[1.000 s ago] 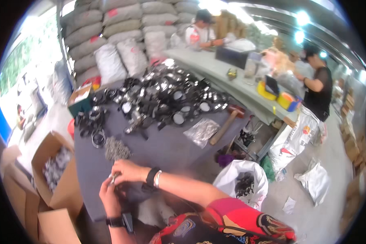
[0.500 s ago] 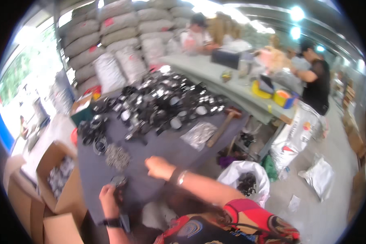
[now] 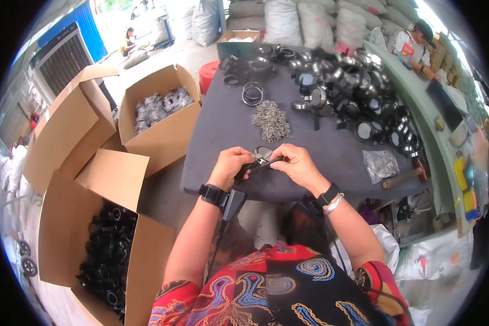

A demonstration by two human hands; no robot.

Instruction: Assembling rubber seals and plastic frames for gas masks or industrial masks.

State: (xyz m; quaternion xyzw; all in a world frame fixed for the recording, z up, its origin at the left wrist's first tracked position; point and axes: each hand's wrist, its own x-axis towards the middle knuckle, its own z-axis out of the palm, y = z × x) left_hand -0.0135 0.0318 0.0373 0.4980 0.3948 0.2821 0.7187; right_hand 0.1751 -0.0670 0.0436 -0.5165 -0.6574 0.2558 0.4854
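Near the front edge of the grey-topped table [image 3: 212, 138], my left hand [image 3: 233, 165] pinches a small black piece with a round shiny disc [image 3: 263, 152]. My right hand [image 3: 300, 167] closes thumb and fingers on a dark strap-like part of the same piece. Just beyond lies a pile of small metal bits [image 3: 270, 120], too small to name. Metal rings [image 3: 252, 93] rest behind that pile. At the right, a large heap of black pieces with round shiny discs [image 3: 345, 81] covers the tabletop.
A clear bag of small metal parts [image 3: 380, 165] and a wooden-handled hammer [image 3: 401, 179] lie at right. To the left stand an open carton with wrapped items [image 3: 165, 134] and another with black parts [image 3: 57, 233]. A person [image 3: 413, 49] sits at the far right bench.
The view has swung left, bringing the cartons in fully. My right hand, apart from my left before, now meets it at the black piece.
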